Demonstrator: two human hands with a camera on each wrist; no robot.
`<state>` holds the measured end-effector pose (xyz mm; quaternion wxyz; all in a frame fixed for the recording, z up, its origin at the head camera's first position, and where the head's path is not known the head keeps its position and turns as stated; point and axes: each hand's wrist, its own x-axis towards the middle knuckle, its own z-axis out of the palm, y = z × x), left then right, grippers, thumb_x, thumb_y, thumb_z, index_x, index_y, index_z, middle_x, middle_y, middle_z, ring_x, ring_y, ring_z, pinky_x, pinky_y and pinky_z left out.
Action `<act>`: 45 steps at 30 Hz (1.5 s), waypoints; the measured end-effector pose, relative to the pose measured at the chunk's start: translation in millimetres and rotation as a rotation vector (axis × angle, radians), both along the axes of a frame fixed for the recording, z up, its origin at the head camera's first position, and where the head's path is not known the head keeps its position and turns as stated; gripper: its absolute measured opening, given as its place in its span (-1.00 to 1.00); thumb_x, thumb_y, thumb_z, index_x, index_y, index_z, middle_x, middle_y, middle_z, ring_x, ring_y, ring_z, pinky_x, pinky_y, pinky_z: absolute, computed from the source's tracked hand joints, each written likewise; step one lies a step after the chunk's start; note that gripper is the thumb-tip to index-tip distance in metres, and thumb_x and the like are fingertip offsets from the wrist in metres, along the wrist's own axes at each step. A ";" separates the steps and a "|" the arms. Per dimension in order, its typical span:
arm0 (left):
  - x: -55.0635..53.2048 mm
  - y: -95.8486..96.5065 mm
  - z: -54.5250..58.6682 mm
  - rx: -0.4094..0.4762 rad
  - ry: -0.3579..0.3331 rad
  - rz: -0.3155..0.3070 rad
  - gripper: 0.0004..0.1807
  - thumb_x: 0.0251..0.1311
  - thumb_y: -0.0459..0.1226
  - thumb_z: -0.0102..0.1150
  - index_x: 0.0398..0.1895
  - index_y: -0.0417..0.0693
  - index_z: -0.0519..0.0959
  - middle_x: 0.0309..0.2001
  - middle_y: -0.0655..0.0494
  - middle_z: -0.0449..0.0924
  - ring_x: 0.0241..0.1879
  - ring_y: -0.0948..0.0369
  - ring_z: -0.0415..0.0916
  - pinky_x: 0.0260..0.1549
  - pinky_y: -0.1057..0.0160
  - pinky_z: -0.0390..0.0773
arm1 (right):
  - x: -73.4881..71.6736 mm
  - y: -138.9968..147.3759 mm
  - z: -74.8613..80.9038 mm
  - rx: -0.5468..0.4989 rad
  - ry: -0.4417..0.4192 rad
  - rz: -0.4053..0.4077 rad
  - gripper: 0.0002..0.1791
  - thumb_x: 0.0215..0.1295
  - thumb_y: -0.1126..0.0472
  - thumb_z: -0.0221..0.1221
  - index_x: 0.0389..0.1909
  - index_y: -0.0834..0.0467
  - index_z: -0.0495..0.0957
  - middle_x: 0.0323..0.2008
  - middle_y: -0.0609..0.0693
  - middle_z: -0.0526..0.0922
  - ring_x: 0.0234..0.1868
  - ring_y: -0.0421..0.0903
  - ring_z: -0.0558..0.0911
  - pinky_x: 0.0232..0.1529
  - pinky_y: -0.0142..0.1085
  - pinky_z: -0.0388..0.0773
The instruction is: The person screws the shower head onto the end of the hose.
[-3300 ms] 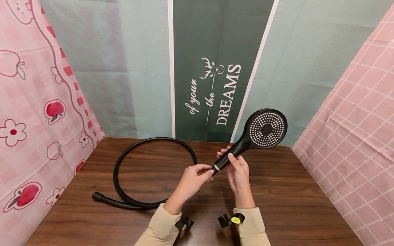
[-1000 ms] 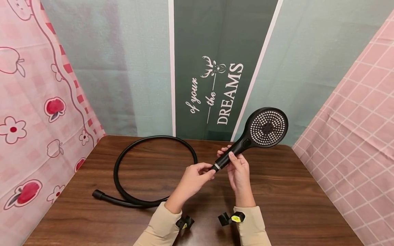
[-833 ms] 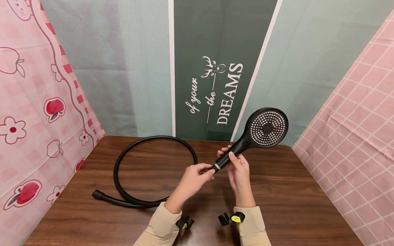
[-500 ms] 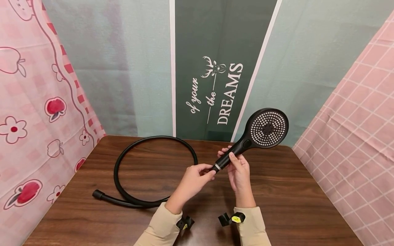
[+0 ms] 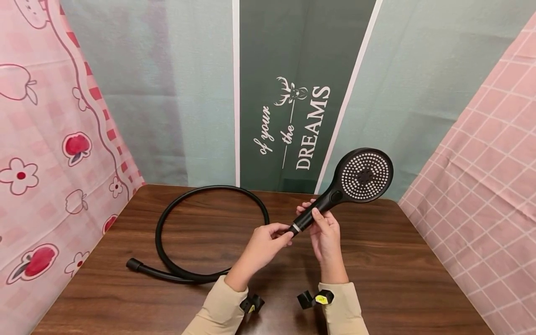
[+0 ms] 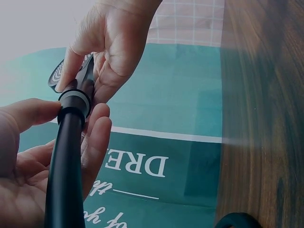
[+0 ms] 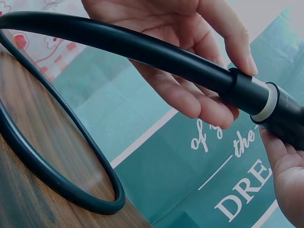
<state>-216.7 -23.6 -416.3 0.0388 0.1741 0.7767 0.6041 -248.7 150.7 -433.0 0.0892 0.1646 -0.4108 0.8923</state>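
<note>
A black hand shower head [image 5: 364,176] is held above the table, its spray face with pale nozzles turned toward me. My right hand [image 5: 327,237] grips its handle [image 5: 311,214], thumb across the front. My left hand [image 5: 260,246] pinches the black connector [image 7: 244,91] of the shower hose between thumb and fingers, right at the handle's lower end. A pale ring [image 7: 267,103] shows between connector and handle in the right wrist view. From the connector the black hose [image 6: 66,166] runs back past the left palm.
The hose [image 5: 159,235] lies in a wide loop on the brown wooden table [image 5: 398,279], left of the hands. Its other end fitting [image 5: 134,264] points left. A green and grey cloth [image 5: 201,93] hangs behind, with pink cloths at both sides.
Both hands keep their holds on the handle and the connector. Hands, shower head and hose sit almost where they were, with only a slight shift of the view.
</note>
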 end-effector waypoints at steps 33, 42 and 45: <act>0.4 -0.6 -0.3 0.027 0.004 0.005 -0.66 0.33 -0.19 0.23 0.04 -0.24 0.64 -0.26 -0.09 0.74 -0.22 0.03 0.71 -0.27 0.31 0.62 | 2.5 -3.1 3.4 0.003 -0.010 0.000 -0.72 0.52 0.38 -0.07 0.14 0.44 0.30 -0.15 0.04 0.73 -0.07 -0.11 0.77 0.10 -0.25 0.60; 1.0 -1.2 1.1 0.024 -0.005 0.016 -0.65 0.31 -0.19 0.26 0.05 -0.22 0.65 -0.24 -0.08 0.75 -0.26 0.17 0.71 -0.27 0.33 0.61 | 2.6 -3.4 3.5 0.008 -0.007 0.000 -0.75 0.53 0.39 -0.08 0.12 0.41 0.34 -0.15 0.04 0.73 -0.07 -0.11 0.76 0.10 -0.25 0.60; 0.7 -1.3 0.4 0.018 -0.007 0.012 -0.64 0.32 -0.17 0.24 0.06 -0.22 0.64 -0.24 -0.08 0.75 -0.25 0.16 0.71 -0.24 0.28 0.63 | 2.6 -3.6 3.6 0.012 -0.009 -0.006 -0.73 0.53 0.38 -0.08 0.13 0.43 0.33 -0.14 0.04 0.73 -0.07 -0.11 0.76 0.11 -0.25 0.60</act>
